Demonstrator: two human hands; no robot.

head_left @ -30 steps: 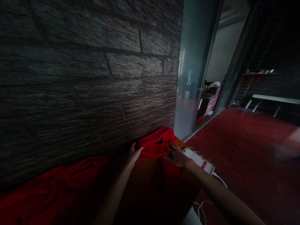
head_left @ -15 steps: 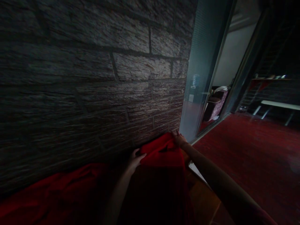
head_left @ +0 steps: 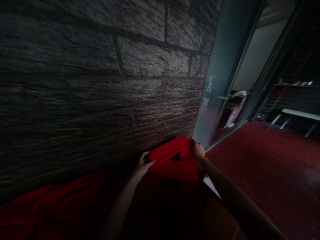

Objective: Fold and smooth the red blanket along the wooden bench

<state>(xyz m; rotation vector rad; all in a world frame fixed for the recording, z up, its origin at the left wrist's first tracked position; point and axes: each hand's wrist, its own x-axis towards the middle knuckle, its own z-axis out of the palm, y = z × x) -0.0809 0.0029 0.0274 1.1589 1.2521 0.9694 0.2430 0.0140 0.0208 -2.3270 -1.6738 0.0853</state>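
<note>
A red cloth (head_left: 172,150) lies folded over along its wall-side edge, with a small dark gap between its layers. At its left end my left hand (head_left: 143,165) grips the folded edge, thumb on the near side and fingers behind. My right hand (head_left: 198,150) is closed around the cloth's right end. The cloth's near part fades into deep shadow. More crumpled red fabric (head_left: 50,203) lies to the left; whether it is the same piece I cannot tell.
A stone-block wall (head_left: 150,63) rises right behind the cloth. A flat white object (head_left: 211,186) lies on brown wood (head_left: 220,213) below my right forearm. Beyond are a glass door (head_left: 220,60), red floor (head_left: 270,160), an armchair (head_left: 232,110) and a white bench (head_left: 302,114).
My right hand has closed from loosely spread fingers onto the cloth's right end. The folded edge now looks thicker and smoother. The view has shifted slightly.
</note>
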